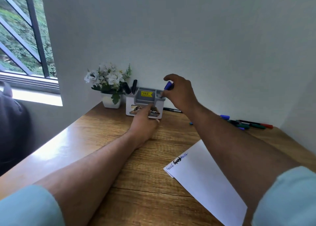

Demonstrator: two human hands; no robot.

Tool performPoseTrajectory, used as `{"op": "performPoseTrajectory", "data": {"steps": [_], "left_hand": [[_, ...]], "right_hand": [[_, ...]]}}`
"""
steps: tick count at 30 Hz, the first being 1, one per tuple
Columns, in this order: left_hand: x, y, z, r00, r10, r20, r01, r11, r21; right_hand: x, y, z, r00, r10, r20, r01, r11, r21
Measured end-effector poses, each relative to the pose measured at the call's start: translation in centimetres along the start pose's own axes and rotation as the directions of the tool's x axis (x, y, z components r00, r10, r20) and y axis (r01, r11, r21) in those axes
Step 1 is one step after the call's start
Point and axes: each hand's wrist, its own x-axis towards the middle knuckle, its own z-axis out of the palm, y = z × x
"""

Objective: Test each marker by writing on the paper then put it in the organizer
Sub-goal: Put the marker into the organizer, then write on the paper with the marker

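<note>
The grey and white organizer stands at the back of the wooden desk against the wall. Two black markers stick up from its left compartment. My right hand holds a blue marker over the organizer's right compartment, its lower end at the rim. My left hand rests against the organizer's front, fingers touching its label. White paper with a few scribbled lines lies at the front right, partly under my right forearm.
A white pot of artificial flowers stands left of the organizer. Several loose markers, green, red, blue and black, lie at the back right by the wall. One black marker lies just right of the organizer. A window is at the left.
</note>
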Motion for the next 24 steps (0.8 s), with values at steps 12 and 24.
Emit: {"op": "performPoseTrajectory", "data": {"steps": [12, 24], "left_hand": [[0.2, -0.6, 0.4, 0.979, 0.121, 0.165, -0.166, 0.940, 0.297], [-0.6, -0.4, 0.9, 0.914, 0.332, 0.231, -0.400, 0.831, 0.386]], "right_hand": [[-3.4, 8.0, -5.1, 0.876, 0.306, 0.372, 0.141, 0.575, -0.806], [-6.8, 3.8, -6.1, 0.969, -0.217, 0.122, 0.244, 0.926, -0.287]]}}
